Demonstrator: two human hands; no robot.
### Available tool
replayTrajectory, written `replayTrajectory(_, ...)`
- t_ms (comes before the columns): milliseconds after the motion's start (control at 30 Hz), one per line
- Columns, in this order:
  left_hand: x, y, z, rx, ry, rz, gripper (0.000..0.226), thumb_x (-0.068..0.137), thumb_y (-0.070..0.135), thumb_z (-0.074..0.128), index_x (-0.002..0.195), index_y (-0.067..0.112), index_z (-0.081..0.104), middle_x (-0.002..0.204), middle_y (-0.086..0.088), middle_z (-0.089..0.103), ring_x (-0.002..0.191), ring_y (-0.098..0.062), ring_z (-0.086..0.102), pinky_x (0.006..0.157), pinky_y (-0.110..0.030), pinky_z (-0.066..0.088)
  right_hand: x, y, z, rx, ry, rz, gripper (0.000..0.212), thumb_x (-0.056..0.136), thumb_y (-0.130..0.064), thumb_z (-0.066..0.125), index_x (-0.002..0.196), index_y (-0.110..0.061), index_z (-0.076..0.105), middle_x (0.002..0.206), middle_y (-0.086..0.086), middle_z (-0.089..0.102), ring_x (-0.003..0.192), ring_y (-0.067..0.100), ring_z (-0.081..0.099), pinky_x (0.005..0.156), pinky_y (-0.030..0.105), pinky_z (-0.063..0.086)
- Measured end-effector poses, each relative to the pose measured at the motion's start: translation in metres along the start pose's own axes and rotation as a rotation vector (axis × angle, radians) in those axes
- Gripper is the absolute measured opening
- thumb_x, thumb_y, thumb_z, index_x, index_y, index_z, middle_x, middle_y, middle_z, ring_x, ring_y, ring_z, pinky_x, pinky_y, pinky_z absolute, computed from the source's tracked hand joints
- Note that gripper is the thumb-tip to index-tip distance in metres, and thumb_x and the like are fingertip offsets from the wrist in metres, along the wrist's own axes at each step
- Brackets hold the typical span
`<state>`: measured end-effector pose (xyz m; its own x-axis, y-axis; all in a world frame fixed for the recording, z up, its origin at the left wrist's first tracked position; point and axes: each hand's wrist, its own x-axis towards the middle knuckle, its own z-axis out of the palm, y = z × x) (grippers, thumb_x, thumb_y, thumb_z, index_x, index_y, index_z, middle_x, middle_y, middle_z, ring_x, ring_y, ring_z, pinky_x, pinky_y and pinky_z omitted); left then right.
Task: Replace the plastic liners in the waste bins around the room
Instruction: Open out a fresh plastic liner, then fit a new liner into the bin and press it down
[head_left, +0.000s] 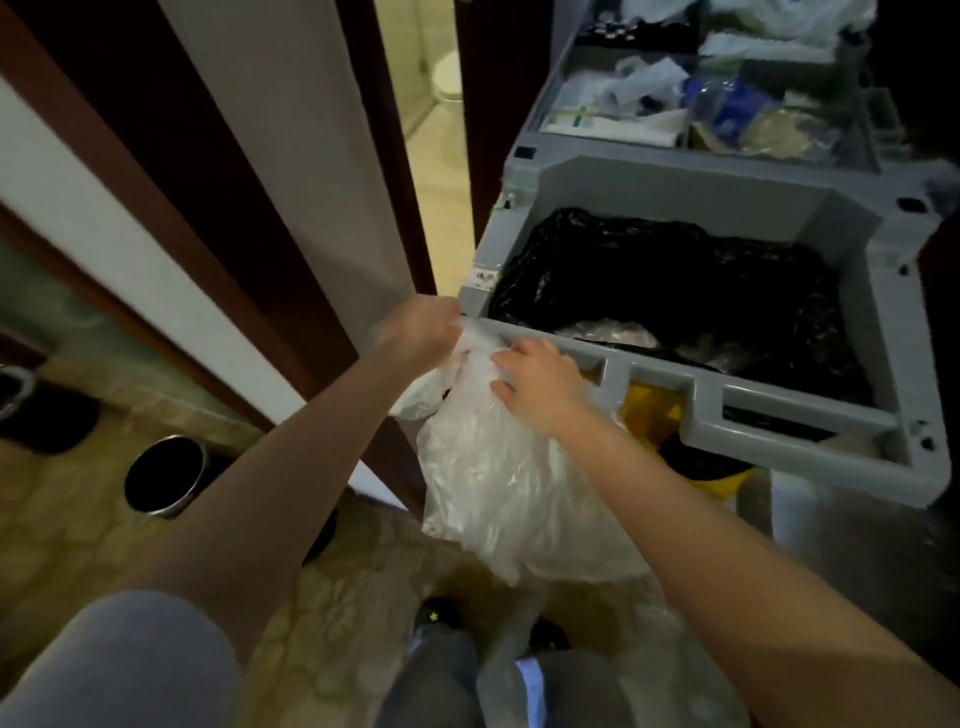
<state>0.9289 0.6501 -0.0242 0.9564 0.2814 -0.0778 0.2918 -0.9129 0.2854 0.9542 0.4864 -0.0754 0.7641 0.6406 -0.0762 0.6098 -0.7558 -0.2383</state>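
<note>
A crumpled clear plastic liner (498, 467) hangs in front of me, just below the near rim of a grey housekeeping cart (665, 379). My left hand (423, 327) grips the bag's bunched top at the cart's left corner. My right hand (540, 387) holds the bag's upper side with curled fingers, just beside the left hand. The cart's big compartment is lined with a black rubbish sack (675, 291) holding some pale plastic. A small round waste bin (165, 475) with a dark inside stands on the floor at the left, no liner visible in it.
The cart's top tray (701, 104) holds supplies and packets. A dark wooden door frame (291, 234) runs diagonally left of the cart, with a tiled bathroom beyond. Another dark bin (21, 400) sits at the far left. My shoes (441, 613) stand on patterned carpet.
</note>
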Motion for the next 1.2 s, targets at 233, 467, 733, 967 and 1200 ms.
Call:
replayTrajectory(233, -0.074, -0.024, -0.045, -0.081, 0.336, -0.152, 0.016, 0.094, 0.018, 0.051, 0.090, 0.005, 0.060, 0.077, -0.010, 0.058, 0.074, -0.027, 0.058, 0.067, -0.037, 0.047, -0.006, -0.004, -0.007, 0.043, 0.149, -0.047, 0.036, 0.094, -0.030, 0.049, 0.127, -0.017, 0.056, 0.126, 0.008, 0.054, 0.118, 0.031, 0.044, 0.095, 0.042, 0.037)
replayTrajectory(467, -0.179, -0.094, -0.061, -0.227, 0.506, -0.421, 0.019, 0.091, 0.015, 0.055, 0.074, 0.007, 0.049, 0.060, 0.000, 0.044, 0.063, -0.022, 0.047, 0.056, -0.029, 0.028, -0.019, -0.114, -0.020, 0.512, 0.123, -0.451, 0.018, 0.095, -0.026, 0.055, 0.095, -0.010, 0.065, 0.083, 0.005, 0.066, 0.078, 0.023, 0.061, 0.066, 0.034, 0.048)
replayTrajectory(733, -0.319, -0.186, -0.046, -0.320, 0.403, -0.686, 0.025, 0.091, 0.020, 0.059, 0.070, 0.016, 0.046, 0.063, 0.006, 0.043, 0.058, -0.009, 0.040, 0.049, -0.013, 0.030, -0.062, -0.288, 0.039, 1.059, -0.790, -0.120, 0.039, 0.095, -0.050, 0.052, 0.110, -0.016, 0.062, 0.109, 0.005, 0.066, 0.094, 0.018, 0.062, 0.077, 0.031, 0.048)
replayTrajectory(967, -0.422, -0.279, -0.033, -0.380, 0.297, -0.785, 0.014, 0.093, 0.026, 0.056, 0.092, 0.011, 0.055, 0.074, 0.005, 0.051, 0.067, -0.011, 0.050, 0.059, -0.023, 0.040, -0.108, -0.440, 0.087, 1.085, -0.677, -0.212, 0.025, 0.094, -0.030, 0.059, 0.113, -0.013, 0.061, 0.110, 0.007, 0.067, 0.099, 0.023, 0.064, 0.080, 0.032, 0.054)
replayTrajectory(1200, -0.454, -0.378, -0.030, -0.519, 0.141, -0.863, 0.019, 0.088, 0.036, 0.064, 0.085, 0.019, 0.054, 0.078, 0.003, 0.054, 0.074, -0.014, 0.053, 0.067, -0.026, 0.045, -0.107, -0.531, 0.118, 0.828, -0.538, -0.305, 0.038, 0.094, -0.027, 0.058, 0.116, 0.004, 0.057, 0.110, 0.021, 0.063, 0.101, 0.033, 0.061, 0.088, 0.044, 0.050)
